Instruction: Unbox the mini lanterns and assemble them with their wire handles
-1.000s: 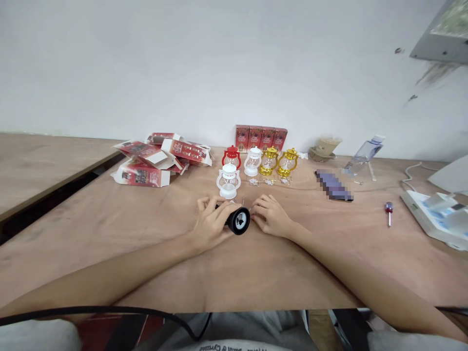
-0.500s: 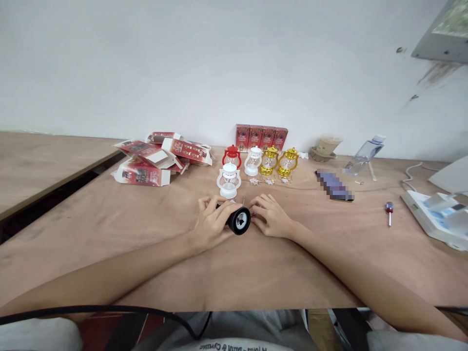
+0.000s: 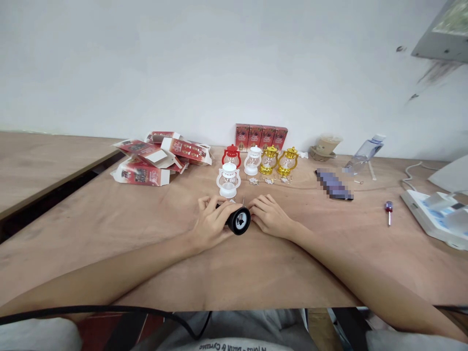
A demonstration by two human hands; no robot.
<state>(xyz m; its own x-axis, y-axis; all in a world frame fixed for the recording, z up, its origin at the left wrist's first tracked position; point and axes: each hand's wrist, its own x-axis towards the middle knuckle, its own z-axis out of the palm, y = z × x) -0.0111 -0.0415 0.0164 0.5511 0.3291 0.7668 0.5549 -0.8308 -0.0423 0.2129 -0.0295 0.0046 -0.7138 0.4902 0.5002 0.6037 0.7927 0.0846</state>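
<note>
Both bare forearms stretch forward and converge, wrists lying low and hands nearly meeting. The left hand (image 3: 211, 223) curls palm-down, its fingers (image 3: 209, 203) bent and its thumb wrapped inward in a closed grasp. The right hand (image 3: 269, 217) rests just beside it, knuckles up, fingers loosely bent and pointing toward the left hand.

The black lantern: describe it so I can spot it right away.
On the wooden table, look at the near middle, in front of the row of small lanterns. The black lantern lies on its side in the left hand, its round base facing the camera, the right hand beside it. It alone is black and not standing.
</note>
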